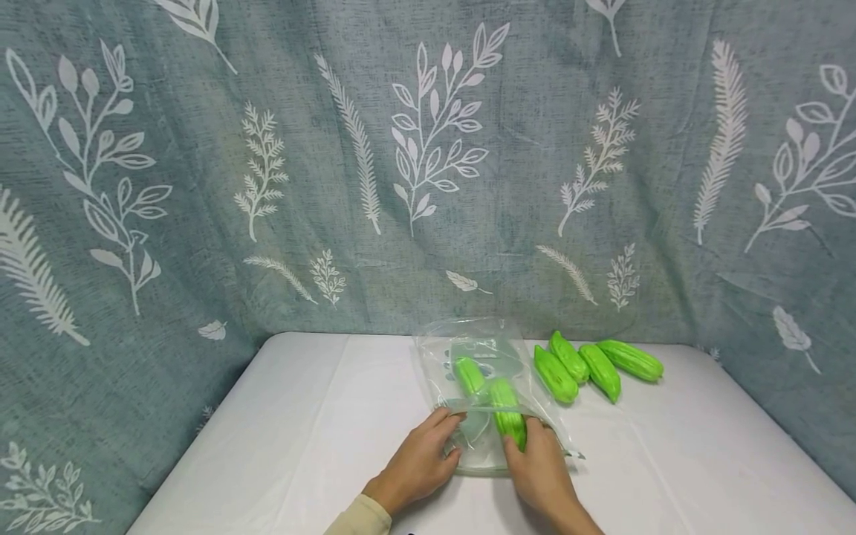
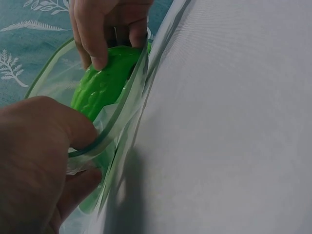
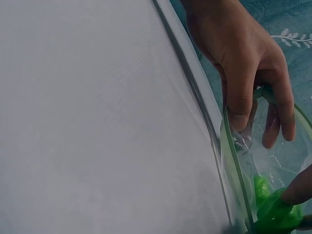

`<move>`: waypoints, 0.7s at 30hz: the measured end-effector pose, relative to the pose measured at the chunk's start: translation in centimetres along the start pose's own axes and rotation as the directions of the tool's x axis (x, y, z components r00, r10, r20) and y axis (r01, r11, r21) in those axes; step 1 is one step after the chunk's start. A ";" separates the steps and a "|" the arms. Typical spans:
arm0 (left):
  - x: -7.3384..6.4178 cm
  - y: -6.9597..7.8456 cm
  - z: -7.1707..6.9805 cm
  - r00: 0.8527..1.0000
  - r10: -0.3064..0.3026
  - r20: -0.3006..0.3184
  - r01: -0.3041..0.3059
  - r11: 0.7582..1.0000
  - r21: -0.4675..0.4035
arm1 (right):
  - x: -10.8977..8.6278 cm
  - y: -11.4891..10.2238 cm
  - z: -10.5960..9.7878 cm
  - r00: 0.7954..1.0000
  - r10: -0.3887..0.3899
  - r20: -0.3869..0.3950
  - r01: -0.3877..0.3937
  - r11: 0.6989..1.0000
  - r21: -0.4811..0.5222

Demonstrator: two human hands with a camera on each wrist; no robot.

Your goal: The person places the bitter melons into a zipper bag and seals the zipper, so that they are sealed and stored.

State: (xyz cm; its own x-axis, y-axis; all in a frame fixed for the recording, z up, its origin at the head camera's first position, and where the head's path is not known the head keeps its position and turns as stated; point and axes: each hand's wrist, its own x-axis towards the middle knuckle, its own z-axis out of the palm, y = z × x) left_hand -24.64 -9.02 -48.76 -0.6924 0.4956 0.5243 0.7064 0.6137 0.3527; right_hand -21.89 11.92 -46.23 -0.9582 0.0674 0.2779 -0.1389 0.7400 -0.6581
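A transparent zip bag (image 1: 431, 368) lies on the table in the head view, its mouth facing me. My left hand (image 1: 424, 457) pinches the bag's rim at the left side of the opening. At the right side of the mouth, my right hand (image 1: 542, 464) grips a green ridged gourd (image 1: 510, 427), which is partly inside. Another green gourd (image 1: 469, 375) lies deeper in the bag, seen through the plastic. In the left wrist view, the right fingers (image 2: 99, 61) press on the held gourd (image 2: 105, 85). The right wrist view shows the left hand (image 3: 248, 63) on the rim.
Several more green gourds (image 1: 605, 371) lie together on the table, to the right of the bag. A white cloth covers the table (image 1: 321, 431). Behind and at both sides hangs a blue-green curtain (image 1: 294, 186) with white leaf prints.
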 end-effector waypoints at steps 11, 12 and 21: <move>0.0 0.0 0.2 1.000 0.002 -0.005 -0.002 1.000 -0.002 | -0.5 0.4 0.2 1.000 0.004 -0.028 -0.004 1.000 -0.015; 0.0 0.0 0.2 1.000 0.004 -0.006 -0.004 1.000 -0.002 | -0.5 0.3 0.2 1.000 0.004 -0.028 -0.004 1.000 -0.015; 0.2 0.0 0.3 1.000 0.024 0.011 -0.024 1.000 0.004 | -0.2 0.0 0.2 0.998 -0.046 -0.038 0.043 0.997 -0.071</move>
State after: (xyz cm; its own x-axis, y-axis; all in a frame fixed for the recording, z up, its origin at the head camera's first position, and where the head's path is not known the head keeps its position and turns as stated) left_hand -24.84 -8.79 -48.89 -0.6768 0.5166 0.5244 0.7222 0.6041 0.3370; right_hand -21.70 11.81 -46.42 -0.9408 0.0586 0.3337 -0.1617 0.7879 -0.5942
